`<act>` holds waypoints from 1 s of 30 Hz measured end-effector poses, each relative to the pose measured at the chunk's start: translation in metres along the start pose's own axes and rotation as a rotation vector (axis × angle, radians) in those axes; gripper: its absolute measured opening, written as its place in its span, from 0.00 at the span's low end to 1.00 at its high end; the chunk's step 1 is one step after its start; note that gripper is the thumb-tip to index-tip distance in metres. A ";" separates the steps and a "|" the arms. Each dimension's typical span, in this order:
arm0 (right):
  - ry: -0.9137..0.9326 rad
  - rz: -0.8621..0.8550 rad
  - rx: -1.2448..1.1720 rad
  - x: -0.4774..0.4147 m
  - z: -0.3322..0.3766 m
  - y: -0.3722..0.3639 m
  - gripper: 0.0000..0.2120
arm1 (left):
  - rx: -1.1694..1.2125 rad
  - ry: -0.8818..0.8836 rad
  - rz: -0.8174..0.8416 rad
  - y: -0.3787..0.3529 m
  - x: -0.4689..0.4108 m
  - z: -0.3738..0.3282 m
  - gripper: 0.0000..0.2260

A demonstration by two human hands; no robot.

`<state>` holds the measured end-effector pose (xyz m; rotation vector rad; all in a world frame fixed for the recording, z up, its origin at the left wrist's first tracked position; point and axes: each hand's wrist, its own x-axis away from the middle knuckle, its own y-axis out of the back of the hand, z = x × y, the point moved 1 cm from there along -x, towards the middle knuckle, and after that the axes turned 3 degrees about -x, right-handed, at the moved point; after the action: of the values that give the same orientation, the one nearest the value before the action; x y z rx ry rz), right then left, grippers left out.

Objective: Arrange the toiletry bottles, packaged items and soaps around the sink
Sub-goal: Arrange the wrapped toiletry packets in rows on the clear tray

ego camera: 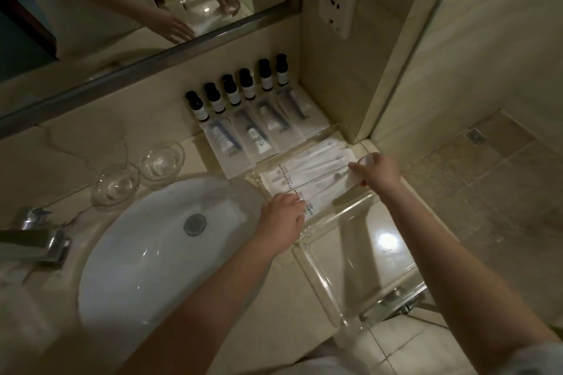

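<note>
beside the sink (146, 240), both arms reach forward: left hand (285, 219) flat, fingers pressing a white packet (316, 189); right hand (379, 175) pinching its far end.

The sink (143, 253) is white with a grey drain (194, 224). The bottles (231, 90) are dark with black caps and white labels. The packets (307, 179) are white with small dark print. The counter (76, 143) is cream marble with faint veins. The tray (359, 253) and bowls (115, 186) are clear.
</note>
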<state>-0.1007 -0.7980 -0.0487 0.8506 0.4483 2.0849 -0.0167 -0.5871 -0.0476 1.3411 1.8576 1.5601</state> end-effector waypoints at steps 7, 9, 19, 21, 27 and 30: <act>0.450 -0.262 0.767 0.024 -0.015 -0.011 0.19 | -0.261 -0.036 0.048 -0.014 0.003 -0.002 0.14; 0.500 -0.216 0.787 0.030 -0.020 -0.014 0.19 | -0.269 -0.035 0.028 -0.015 0.003 -0.002 0.13; 0.373 -0.030 0.843 0.029 -0.004 -0.024 0.21 | -0.222 -0.003 0.001 -0.013 0.005 0.002 0.15; 0.374 -0.035 0.864 0.036 0.000 -0.024 0.22 | -0.185 0.002 -0.012 -0.010 0.008 0.003 0.16; 0.601 -0.024 0.685 0.082 0.028 -0.047 0.22 | -0.070 0.080 -0.147 0.018 0.037 0.029 0.16; 0.728 0.051 0.613 0.115 0.047 -0.075 0.22 | -0.048 0.152 -0.184 0.034 0.069 0.058 0.18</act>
<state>-0.0756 -0.6598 -0.0106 0.3829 1.5185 2.2912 0.0095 -0.5001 -0.0159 1.0236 1.9570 1.6372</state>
